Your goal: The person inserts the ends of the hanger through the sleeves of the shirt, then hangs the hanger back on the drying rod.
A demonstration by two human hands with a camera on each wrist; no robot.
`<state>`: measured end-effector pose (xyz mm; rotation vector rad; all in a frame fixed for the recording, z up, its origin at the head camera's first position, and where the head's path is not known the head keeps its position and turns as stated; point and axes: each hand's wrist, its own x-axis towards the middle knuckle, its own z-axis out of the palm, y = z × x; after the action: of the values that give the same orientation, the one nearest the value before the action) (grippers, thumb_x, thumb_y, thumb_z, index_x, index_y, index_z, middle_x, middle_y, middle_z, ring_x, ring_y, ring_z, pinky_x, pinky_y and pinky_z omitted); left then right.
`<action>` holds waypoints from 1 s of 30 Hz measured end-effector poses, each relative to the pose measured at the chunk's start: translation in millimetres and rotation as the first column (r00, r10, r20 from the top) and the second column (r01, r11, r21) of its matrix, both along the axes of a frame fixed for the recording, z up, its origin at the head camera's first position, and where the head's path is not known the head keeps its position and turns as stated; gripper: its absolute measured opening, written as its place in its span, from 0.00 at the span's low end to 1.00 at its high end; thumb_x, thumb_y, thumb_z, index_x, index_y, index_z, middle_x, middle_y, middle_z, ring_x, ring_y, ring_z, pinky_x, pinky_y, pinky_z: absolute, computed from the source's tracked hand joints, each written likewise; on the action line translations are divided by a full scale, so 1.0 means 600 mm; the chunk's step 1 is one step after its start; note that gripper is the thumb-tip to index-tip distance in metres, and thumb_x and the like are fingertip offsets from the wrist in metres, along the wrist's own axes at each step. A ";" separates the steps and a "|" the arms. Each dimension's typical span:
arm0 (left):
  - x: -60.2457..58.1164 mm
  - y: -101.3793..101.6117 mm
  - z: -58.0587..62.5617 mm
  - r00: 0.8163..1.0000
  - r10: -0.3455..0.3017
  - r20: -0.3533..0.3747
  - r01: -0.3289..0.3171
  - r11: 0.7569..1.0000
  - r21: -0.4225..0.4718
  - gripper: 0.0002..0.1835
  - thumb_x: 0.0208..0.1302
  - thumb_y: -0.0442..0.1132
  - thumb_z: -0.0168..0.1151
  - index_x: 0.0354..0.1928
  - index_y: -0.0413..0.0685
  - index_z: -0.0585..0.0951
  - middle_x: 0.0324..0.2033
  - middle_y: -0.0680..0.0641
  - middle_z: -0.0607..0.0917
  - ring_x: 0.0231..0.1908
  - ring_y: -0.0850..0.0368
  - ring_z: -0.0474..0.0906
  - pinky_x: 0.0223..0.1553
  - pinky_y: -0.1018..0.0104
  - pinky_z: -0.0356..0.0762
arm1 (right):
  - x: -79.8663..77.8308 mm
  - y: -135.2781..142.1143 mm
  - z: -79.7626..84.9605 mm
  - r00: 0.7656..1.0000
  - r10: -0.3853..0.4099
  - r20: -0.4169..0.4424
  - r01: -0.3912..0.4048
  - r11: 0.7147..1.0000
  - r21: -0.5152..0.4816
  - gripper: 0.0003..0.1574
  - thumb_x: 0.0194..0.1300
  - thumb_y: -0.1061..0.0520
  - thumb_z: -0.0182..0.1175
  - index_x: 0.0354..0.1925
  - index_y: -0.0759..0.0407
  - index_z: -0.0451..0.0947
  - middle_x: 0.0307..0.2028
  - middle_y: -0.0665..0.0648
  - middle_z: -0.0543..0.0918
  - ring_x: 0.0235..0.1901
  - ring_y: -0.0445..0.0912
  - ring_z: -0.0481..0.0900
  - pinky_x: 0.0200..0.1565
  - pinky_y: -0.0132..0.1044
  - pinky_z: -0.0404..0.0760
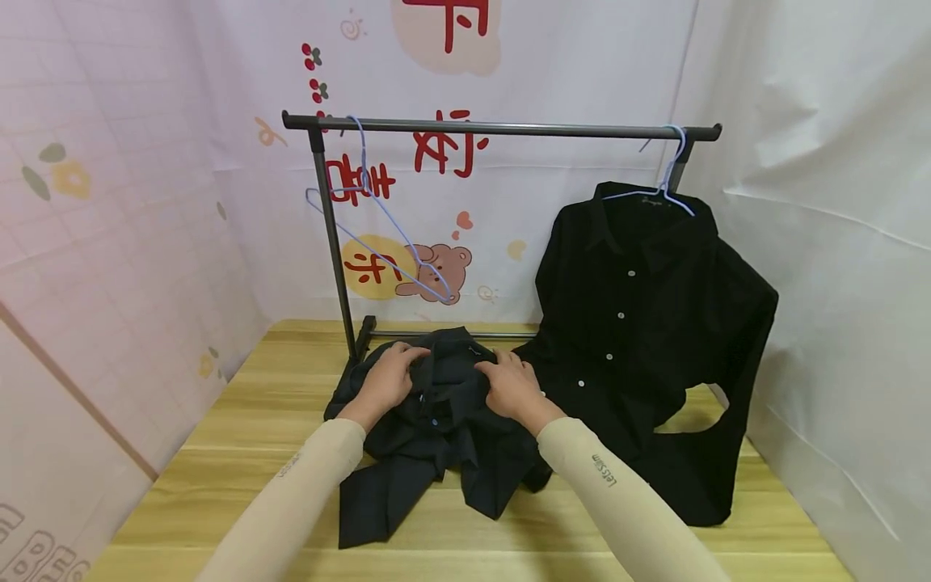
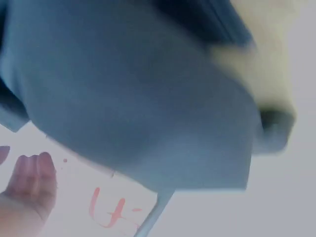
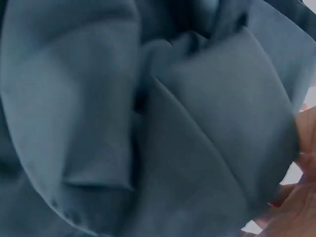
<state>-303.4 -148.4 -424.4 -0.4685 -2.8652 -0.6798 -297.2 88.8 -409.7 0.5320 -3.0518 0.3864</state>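
A crumpled dark button-up shirt (image 1: 454, 412) lies bunched below the rack, its collar toward the back. My left hand (image 1: 389, 376) touches its left side near the collar. In the left wrist view, the fingers (image 2: 32, 177) look straight, with no cloth seen between them and the thumb. On the other side of the collar, my right hand (image 1: 512, 388) grips the shirt. Cloth (image 3: 197, 138) fills most of the right wrist view and hides part of the fingers (image 3: 306, 131). A bare blue hanger (image 1: 393, 218) hangs above, at the rack's left end.
A dark metal rack (image 1: 502, 128) stands on the wooden table (image 1: 240, 453). From its right end hangs another black shirt (image 1: 655, 307) on a blue hanger (image 1: 665, 174), its lower part reaching the tabletop. A white printed curtain (image 1: 567, 73) rises behind.
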 end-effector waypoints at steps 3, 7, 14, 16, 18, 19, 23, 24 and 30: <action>-0.008 -0.004 0.008 0.990 -0.140 -0.028 0.127 0.954 -0.272 0.32 0.66 0.22 0.56 0.69 0.55 0.73 0.68 0.36 0.67 0.66 0.37 0.64 0.57 0.43 0.71 | 0.004 0.002 -0.016 1.000 0.008 -0.003 -0.007 1.000 0.022 0.21 0.70 0.62 0.56 0.58 0.48 0.80 0.72 0.65 0.60 0.70 0.61 0.57 0.66 0.61 0.60; -0.014 -0.004 0.017 0.966 -0.259 -0.021 0.222 0.863 -0.453 0.21 0.66 0.33 0.65 0.60 0.55 0.81 0.70 0.35 0.64 0.69 0.37 0.59 0.59 0.41 0.69 | 0.005 0.008 -0.032 0.998 -0.033 0.057 0.039 0.993 -0.111 0.19 0.71 0.59 0.58 0.59 0.54 0.75 0.73 0.70 0.54 0.69 0.65 0.60 0.65 0.60 0.63; -0.020 -0.011 0.026 0.959 -0.283 0.017 0.277 0.922 -0.270 0.10 0.59 0.44 0.74 0.29 0.54 0.80 0.65 0.35 0.68 0.68 0.36 0.60 0.63 0.41 0.64 | 0.002 0.018 -0.034 0.994 -0.043 0.103 0.070 0.958 -0.279 0.24 0.67 0.54 0.66 0.58 0.59 0.74 0.56 0.63 0.74 0.53 0.57 0.75 0.57 0.52 0.72; -0.021 -0.015 0.028 0.958 -0.277 0.070 0.285 0.949 -0.134 0.13 0.56 0.42 0.75 0.24 0.54 0.77 0.68 0.34 0.66 0.69 0.34 0.57 0.64 0.41 0.62 | 0.000 0.022 -0.031 0.996 -0.035 0.082 0.057 0.955 -0.291 0.16 0.64 0.55 0.68 0.49 0.56 0.79 0.48 0.59 0.76 0.47 0.54 0.75 0.54 0.50 0.73; -0.020 -0.019 0.029 0.955 -0.262 0.143 0.265 0.964 -0.008 0.15 0.55 0.40 0.74 0.22 0.53 0.75 0.62 0.36 0.72 0.63 0.37 0.67 0.58 0.46 0.69 | -0.003 0.027 -0.027 0.997 -0.023 0.068 0.042 0.952 -0.304 0.11 0.62 0.54 0.70 0.43 0.54 0.81 0.44 0.56 0.77 0.44 0.52 0.75 0.52 0.49 0.74; -0.019 -0.021 0.030 0.952 -0.254 0.172 0.249 0.967 0.050 0.15 0.55 0.39 0.74 0.22 0.52 0.75 0.56 0.38 0.77 0.56 0.40 0.73 0.52 0.50 0.73 | -0.005 0.028 -0.025 0.998 -0.016 0.062 0.034 0.951 -0.308 0.10 0.62 0.54 0.71 0.41 0.53 0.82 0.43 0.55 0.77 0.44 0.52 0.75 0.51 0.49 0.74; -0.016 -0.025 0.030 0.959 -0.187 0.214 0.140 0.966 0.219 0.13 0.58 0.41 0.73 0.31 0.49 0.75 0.33 0.46 0.75 0.30 0.50 0.70 0.33 0.58 0.68 | -0.009 0.035 -0.012 0.999 0.036 0.035 -0.023 0.949 -0.315 0.06 0.60 0.57 0.71 0.36 0.51 0.83 0.44 0.55 0.79 0.46 0.52 0.76 0.53 0.50 0.74; -0.016 -0.024 0.030 0.967 -0.152 0.203 0.099 0.963 0.250 0.13 0.58 0.41 0.73 0.36 0.49 0.75 0.34 0.45 0.76 0.32 0.50 0.71 0.35 0.58 0.69 | -0.009 0.036 -0.009 0.998 0.050 0.030 -0.038 0.948 -0.317 0.05 0.60 0.58 0.70 0.35 0.51 0.83 0.44 0.55 0.79 0.46 0.52 0.76 0.53 0.50 0.74; -0.015 -0.010 0.037 0.994 0.064 0.093 -0.093 0.929 0.359 0.33 0.63 0.44 0.71 0.66 0.48 0.68 0.63 0.36 0.74 0.58 0.39 0.74 0.57 0.43 0.71 | -0.016 0.036 0.010 0.997 0.083 0.012 -0.072 0.921 -0.383 0.06 0.60 0.62 0.68 0.34 0.50 0.82 0.39 0.52 0.80 0.39 0.49 0.74 0.48 0.48 0.74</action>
<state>-312.4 -154.1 -402.0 -0.2743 -2.7166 -1.2059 -306.5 110.4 -403.9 0.6245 -2.8683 0.9732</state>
